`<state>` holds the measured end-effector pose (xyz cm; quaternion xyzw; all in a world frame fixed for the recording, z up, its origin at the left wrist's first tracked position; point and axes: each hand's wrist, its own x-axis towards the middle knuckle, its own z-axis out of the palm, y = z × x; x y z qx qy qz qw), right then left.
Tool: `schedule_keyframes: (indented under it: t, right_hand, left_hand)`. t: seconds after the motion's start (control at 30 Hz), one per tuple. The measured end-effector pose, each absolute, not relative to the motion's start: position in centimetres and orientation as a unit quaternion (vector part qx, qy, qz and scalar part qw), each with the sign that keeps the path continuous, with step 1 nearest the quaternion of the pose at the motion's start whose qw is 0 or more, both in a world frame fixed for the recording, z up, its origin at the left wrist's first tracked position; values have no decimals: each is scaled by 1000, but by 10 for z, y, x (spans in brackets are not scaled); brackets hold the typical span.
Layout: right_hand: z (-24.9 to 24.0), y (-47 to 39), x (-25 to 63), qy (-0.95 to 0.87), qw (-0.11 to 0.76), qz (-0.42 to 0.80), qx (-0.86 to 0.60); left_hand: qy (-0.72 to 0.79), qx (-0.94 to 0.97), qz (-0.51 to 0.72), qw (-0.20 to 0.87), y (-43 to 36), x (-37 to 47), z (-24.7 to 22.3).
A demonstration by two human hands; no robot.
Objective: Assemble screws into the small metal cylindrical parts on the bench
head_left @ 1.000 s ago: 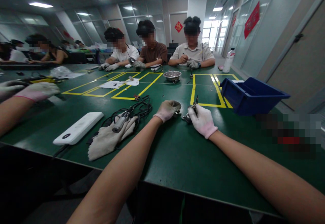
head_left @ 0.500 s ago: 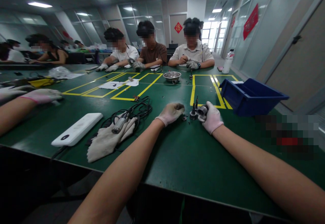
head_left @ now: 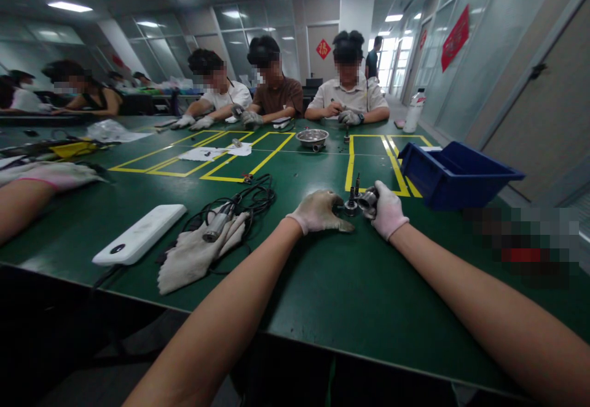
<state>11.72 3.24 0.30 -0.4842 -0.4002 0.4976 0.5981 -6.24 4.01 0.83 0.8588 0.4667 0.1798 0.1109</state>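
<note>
While the white-gloved right hand (head_left: 388, 209) grips a grey hollow metal cylinder (head_left: 367, 200), the white-gloved left hand (head_left: 321, 211) curves half-open, seemingly empty; upright dark round-based metal part (head_left: 351, 208) between them.

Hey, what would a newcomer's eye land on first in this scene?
Probably the blue bin, bold against the green table at its right side. Next, near the middle, the gloved right hand holds a metal cylinder, while the gloved left hand is open beside an upright metal part. Yellow tape also stands out, marking boxes farther back on the table.
</note>
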Motion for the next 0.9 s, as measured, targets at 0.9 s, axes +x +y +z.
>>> schedule_keyframes:
  t: [0.9]
  right_hand:
    - [-7,5,103,-740,498,7,-452]
  left_hand:
    - [483,804,271,216,66,-93,-11]
